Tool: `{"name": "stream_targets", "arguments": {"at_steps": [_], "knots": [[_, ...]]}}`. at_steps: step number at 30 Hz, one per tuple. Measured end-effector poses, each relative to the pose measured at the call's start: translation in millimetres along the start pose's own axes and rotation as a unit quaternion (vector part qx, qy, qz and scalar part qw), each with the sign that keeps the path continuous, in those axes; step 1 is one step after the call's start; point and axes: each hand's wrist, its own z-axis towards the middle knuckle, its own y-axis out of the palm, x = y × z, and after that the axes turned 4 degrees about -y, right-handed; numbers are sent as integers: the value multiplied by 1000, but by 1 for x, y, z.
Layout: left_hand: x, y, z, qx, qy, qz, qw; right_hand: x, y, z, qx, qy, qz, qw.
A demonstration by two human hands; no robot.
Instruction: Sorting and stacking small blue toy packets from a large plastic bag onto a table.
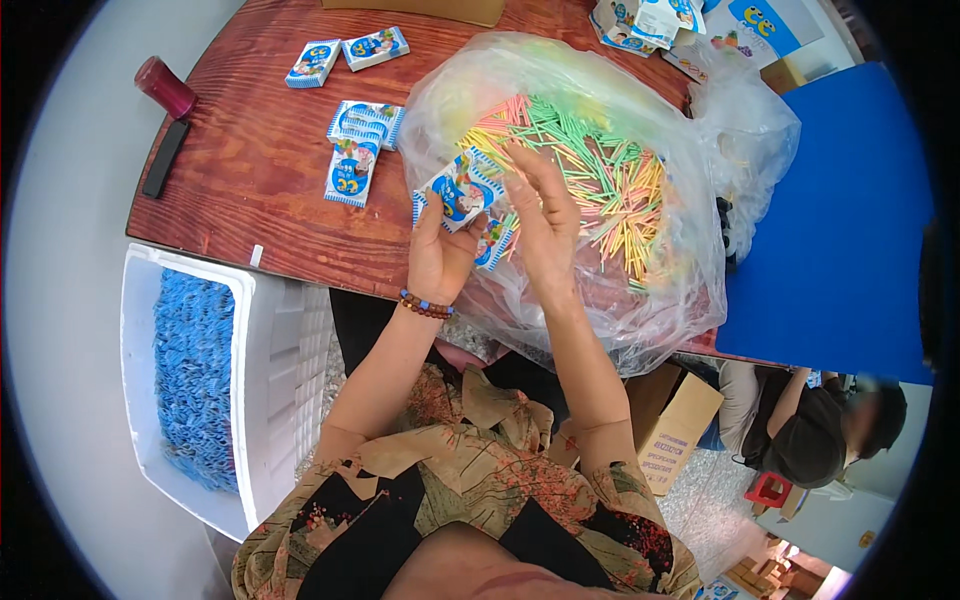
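Observation:
My left hand (440, 260) is closed on a small blue-and-white packet (462, 190), held at the near side of a large clear plastic bag (440, 90). Beneath it, another blue-and-white packet (492, 240) shows partly behind my fingers. My right hand (548, 225) is beside the held packet, its fingers curved and apart, thumb close to the packet's right edge; whether it touches is unclear. Thin pink, green and yellow sticks (590, 150) lie heaped in the opened bag, just beyond my right hand.
Several packets (352, 170) and two small boxes (313, 62) lie on the wooden table (260, 180). At left are a dark red cup (165, 88), a black bar-shaped object (166, 160) and a white bin (240, 400) of blue wrappers. Right: a blue panel (830, 230) and a person (810, 430).

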Motion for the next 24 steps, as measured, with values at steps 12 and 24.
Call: {"name": "stream_targets", "arguments": {"at_steps": [12,24], "knots": [[17,8,1,-70,22,55,996,-8,-6,24,-157,4,-63,986],[86,-13,-33,82,307,174,932,21,98,37,-236,71,-9,969]]}}
